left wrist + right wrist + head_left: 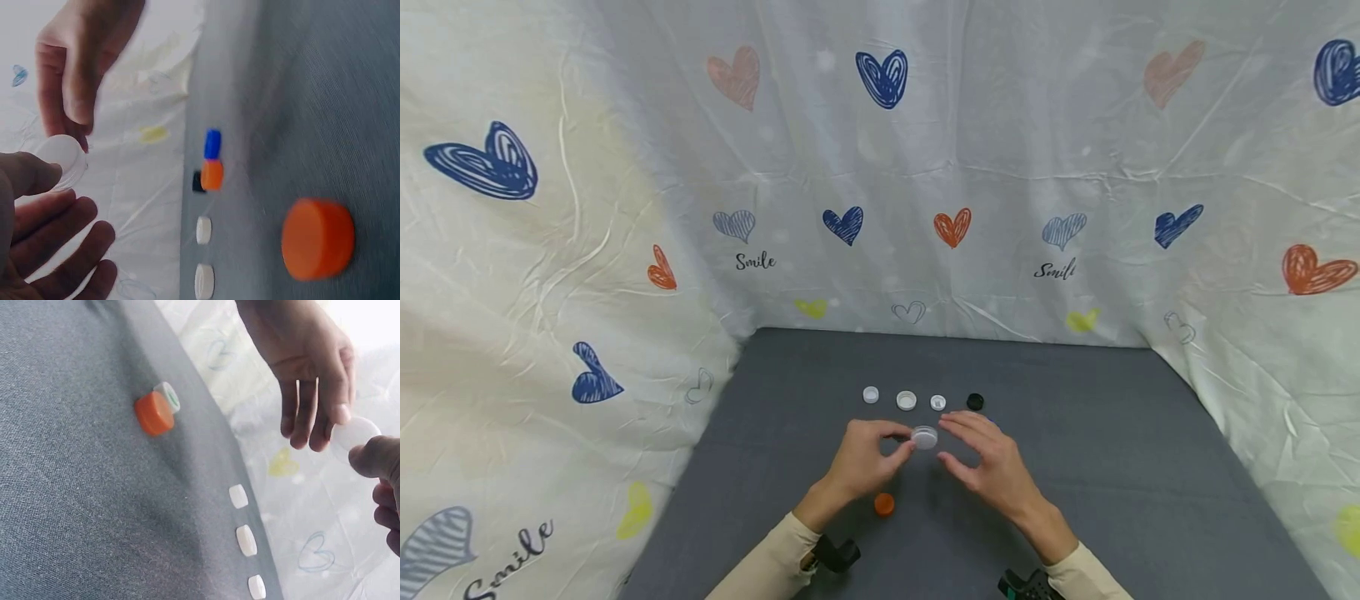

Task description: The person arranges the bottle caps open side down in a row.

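Observation:
My left hand (867,458) pinches a round whitish, see-through cap (924,437) between thumb and fingers. Its thumb lies over the cap's flat face in the left wrist view, other fingers spread below. Close at the cap's right side is my right hand (988,467), thumb and fingers parted around that edge in the head view. Seen from the right wrist, the right thumb (372,456) overlaps the cap's face. An orange cap (884,505) lies on the dark cloth nearer me, beside the left wrist.
Beyond the hands, a row holds white caps (906,401) and a black cap (975,402). The left wrist view shows a blue piece (213,144) by an orange one (212,175). A white-and-green cap (169,397) sits behind an orange one. Heart-printed curtains (880,167) surround the dark-grey table (1112,433).

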### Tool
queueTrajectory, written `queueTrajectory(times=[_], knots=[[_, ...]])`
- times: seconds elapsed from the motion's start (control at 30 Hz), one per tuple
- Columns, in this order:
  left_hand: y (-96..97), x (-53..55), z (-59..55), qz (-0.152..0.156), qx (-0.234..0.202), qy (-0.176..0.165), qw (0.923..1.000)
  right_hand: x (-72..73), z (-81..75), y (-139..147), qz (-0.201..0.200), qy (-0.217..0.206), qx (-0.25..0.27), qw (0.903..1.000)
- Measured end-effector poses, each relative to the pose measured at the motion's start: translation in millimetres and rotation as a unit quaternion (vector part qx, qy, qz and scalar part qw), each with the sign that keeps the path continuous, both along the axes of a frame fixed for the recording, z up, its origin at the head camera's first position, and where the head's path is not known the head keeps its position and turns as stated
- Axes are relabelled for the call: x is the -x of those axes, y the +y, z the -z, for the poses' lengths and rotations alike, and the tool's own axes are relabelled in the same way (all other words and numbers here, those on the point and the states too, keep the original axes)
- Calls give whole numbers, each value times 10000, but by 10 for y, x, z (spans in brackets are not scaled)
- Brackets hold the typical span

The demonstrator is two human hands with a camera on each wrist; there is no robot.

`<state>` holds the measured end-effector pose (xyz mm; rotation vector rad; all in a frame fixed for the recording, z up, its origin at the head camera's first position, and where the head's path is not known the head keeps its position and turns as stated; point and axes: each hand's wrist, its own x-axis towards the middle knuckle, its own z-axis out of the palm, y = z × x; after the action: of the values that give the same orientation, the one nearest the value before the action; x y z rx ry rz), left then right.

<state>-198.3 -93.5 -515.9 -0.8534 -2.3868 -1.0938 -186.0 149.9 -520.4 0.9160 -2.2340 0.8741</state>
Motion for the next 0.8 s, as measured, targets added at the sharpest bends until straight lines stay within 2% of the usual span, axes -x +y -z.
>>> queueTrajectory(times=[0.1,0.23,0.37,0.53,0.67,0.73,0.8], knots=[[-4,-7,-23,105,-267,-677,9973,4,9,-7,-193,120,-32,9997],[-8,-17,-42,250,-428,-1451,9882,1,4,-31,-345,236,-104,9991],[-8,-34,-43,363,-420,-1880,9806,10,7,-46,-428,473,-190,9978],[3,-43,-40,415,-362,-2001,9782,18,31,-39,-393,654,-317,9966],[6,-40,-31,465,-286,-1932,9796,4,47,-22,-222,610,-404,9971],[5,-36,-24,489,-255,-1719,9836,-10,47,-14,-121,493,-417,9978],[4,-29,-8,479,-178,-1345,9896,-27,50,-2,-5,318,-423,9986]])
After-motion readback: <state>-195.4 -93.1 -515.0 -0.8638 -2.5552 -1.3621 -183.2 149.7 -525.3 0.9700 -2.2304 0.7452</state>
